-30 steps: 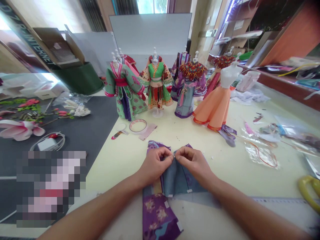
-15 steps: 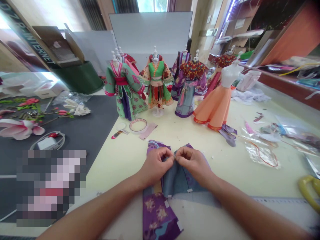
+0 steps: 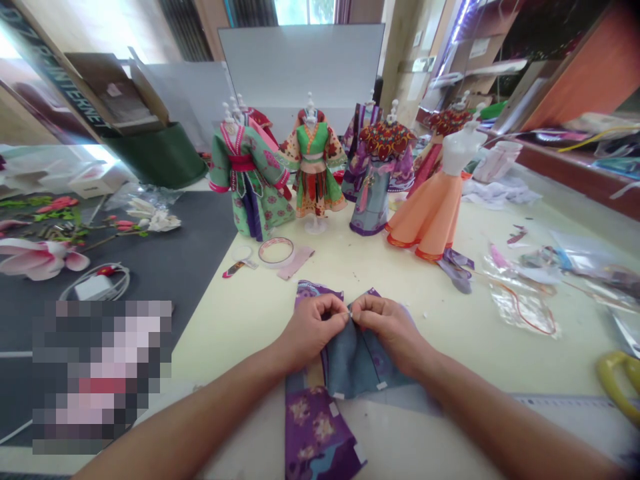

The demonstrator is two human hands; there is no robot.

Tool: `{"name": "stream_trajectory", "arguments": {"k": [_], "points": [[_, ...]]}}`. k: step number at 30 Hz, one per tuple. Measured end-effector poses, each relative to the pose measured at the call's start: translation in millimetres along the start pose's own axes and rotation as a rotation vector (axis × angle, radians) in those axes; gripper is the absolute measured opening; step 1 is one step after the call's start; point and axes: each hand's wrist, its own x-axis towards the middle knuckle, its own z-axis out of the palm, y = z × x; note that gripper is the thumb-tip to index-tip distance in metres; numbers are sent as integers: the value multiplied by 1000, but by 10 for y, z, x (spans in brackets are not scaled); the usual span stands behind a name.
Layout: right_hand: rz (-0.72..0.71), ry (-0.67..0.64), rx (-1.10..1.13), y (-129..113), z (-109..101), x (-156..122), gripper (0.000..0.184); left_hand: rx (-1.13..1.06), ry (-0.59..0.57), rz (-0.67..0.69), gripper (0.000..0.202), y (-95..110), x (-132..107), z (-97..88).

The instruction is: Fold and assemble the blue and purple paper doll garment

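Observation:
My left hand (image 3: pixel 317 327) and my right hand (image 3: pixel 385 327) meet over the table, thumbs and fingertips pinched close together at the top edge of a blue-grey fabric piece (image 3: pixel 345 367). A tiny pale spot shows between the fingertips; I cannot make out what it is. Small white tabs sit along the lower edge of the blue-grey piece. Under my left hand and toward the front lies a purple patterned fabric strip (image 3: pixel 313 427) with pale flowers. Part of the fabric is hidden behind my right hand.
Small mannequins in costumes stand behind, among them a green robe (image 3: pixel 260 167) and an orange skirt (image 3: pixel 425 207). A tape roll (image 3: pixel 277 251) lies beyond my left hand. Yellow-handled scissors (image 3: pixel 613 380) and a ruler (image 3: pixel 555 403) lie at right, a white charger (image 3: pixel 95 288) at left.
My right hand has shifted very slightly, and the lower edge of the blue-grey fabric has moved a little downward. Both pinches stay at the fabric's top edge.

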Motion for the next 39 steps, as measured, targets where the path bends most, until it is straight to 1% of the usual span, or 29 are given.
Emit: {"name": "stream_trajectory", "arguments": {"k": [5,10,16,20,31,34,37,39], "points": [[-10,-17,11,9,-19,2,3,-17,0,-5,10,10,-1,-13],[-34,14,-36,14,-30,25,5,-35,24,-18,11,25,3,-35],[-37,50,-46,14,-37,24,8,-61,1,-14,16,19,2,-35],[-40,35,-36,3,-41,4,8,-75,-32,-12,18,17,6,-38],[-91,35,-93,1,-43,12,9,-95,-49,-34,16,49,-15,-35],[-144,67,-179,-10,-63,16,7,-78,-47,-38,16,46,-18,-43],[-268,84,-289,-48,-81,11,5,-54,-41,-26,17,44,-15,-50],[-345,57,-319,-72,-87,7,7,-38,-34,-10,17,46,-12,-51]]}}
